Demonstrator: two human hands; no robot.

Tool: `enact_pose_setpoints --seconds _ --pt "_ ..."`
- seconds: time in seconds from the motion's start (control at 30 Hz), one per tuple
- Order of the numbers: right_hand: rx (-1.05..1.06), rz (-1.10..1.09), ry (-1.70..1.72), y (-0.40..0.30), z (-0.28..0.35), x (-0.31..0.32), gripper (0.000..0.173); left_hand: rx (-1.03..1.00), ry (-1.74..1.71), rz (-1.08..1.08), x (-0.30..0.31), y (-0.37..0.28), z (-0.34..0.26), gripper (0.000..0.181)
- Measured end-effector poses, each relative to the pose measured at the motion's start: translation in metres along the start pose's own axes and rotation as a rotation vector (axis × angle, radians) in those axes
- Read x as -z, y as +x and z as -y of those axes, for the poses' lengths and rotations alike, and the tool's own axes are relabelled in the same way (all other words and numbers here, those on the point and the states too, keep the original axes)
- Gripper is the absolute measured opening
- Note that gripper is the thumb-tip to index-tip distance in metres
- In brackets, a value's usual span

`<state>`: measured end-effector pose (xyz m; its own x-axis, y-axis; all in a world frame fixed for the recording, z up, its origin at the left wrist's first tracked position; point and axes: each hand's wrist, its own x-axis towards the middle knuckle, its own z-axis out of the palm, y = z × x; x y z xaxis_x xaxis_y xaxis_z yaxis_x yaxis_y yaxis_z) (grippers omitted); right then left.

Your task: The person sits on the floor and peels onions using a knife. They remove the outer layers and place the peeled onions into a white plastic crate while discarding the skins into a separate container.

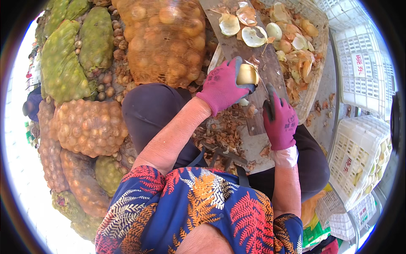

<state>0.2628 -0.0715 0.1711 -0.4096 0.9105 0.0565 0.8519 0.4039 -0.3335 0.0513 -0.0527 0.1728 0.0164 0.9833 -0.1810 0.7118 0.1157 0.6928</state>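
Observation:
My left hand (223, 85), in a purple glove with dark fingertips, holds a yellow onion (247, 75) above a worn wooden board (271, 63). Papery skin hangs loose at the onion's right side. In my right hand (280, 120), gloved alike, is a small knife; its thin blade (263, 83) points up towards the onion, and the handle is mostly hidden in the fingers. Pale pieces of onion skin (230, 24) lie on the upper end of the board. To its right, a shallow tub (318, 63) holds a peeled onion (274, 31) and many brown skins (299, 65).
A large orange mesh sack of onions (165, 41) stands ahead. More filled sacks (88, 125), some green (62, 63), crowd the left, with loose onions (110, 92) between them. White plastic crates (361, 66) line the right; one crate (344, 165) holds peeled onions. Skins (222, 133) litter the floor.

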Motion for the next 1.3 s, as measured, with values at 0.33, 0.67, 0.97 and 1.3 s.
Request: enact_pose_setpoints --seconds 0.33,0.67,0.97,1.3 --pt "0.034 0.106 0.034 0.018 -0.005 0.001 0.043 0.03 0.058 0.018 -0.002 0.0 -0.006 0.074" --pt "-0.036 0.203 -0.064 0.035 0.0 -0.01 0.05 -0.01 0.066 -0.079 -0.01 -0.004 -0.004 0.076" --pt "-0.052 0.293 -0.053 0.026 0.001 -0.006 0.059 -0.047 -0.046 -0.097 -0.014 -0.011 0.007 0.074" --pt "-0.383 0.368 1.29 0.028 0.0 -0.031 0.067 -0.245 -0.259 -0.153 -0.026 -0.022 0.028 0.077"
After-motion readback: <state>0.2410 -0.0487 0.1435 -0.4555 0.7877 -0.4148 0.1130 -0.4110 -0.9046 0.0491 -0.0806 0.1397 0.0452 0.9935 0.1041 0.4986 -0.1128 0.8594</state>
